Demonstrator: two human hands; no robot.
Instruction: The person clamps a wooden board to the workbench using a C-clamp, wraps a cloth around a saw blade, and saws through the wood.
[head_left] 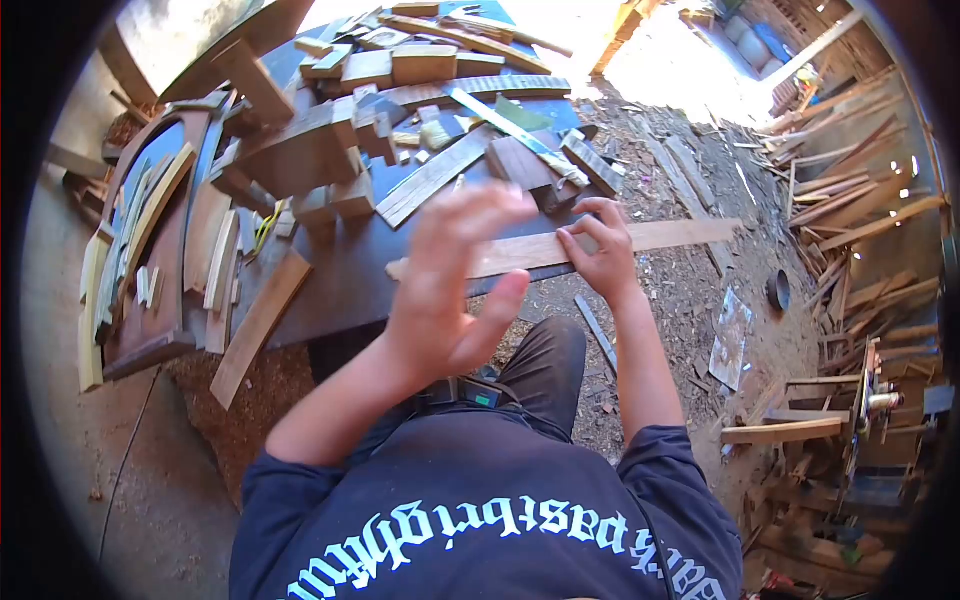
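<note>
a dark shirt with white lettering (500,470) lay nearest; beyond, a long, flat, pale wooden plank (525,256) ran left-to-right past the dark, flat-topped table (345,292). the right hand (606,256), curled, touched mid-plank, its hold unclear; the left hand (440,295), blurred, spread and empty, was nearer the left end.

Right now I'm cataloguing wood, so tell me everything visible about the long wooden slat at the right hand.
The long wooden slat is pale brown, narrow and flat. It runs crosswise over the near side of the table, its right end reaching past it above the littered ground. The right hand touches it near the middle; its grip is unclear. The blurred left hand hides part; contact there is unclear.
</note>
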